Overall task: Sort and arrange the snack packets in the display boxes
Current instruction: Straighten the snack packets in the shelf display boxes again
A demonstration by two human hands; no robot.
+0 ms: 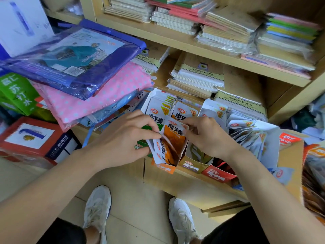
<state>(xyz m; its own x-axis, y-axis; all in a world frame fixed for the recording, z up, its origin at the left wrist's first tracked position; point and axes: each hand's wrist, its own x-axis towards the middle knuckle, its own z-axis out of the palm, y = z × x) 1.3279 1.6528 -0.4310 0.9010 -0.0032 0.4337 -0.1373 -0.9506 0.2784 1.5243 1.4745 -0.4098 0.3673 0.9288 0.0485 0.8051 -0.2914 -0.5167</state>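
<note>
In the orange display box [164, 169], the orange packets [173, 140] are standing upright directly between both grips, probably being squared into one row. The left hand [121, 136] is pinching their left edge and the right hand [208, 138] is pinching the upper right corner, fingers curled. Behind them, white-and-green packets [155, 118] are standing filed.

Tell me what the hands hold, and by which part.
Both hands hold the orange snack packets: the left hand grips their left edge, the right hand pinches their upper right edge.
</note>
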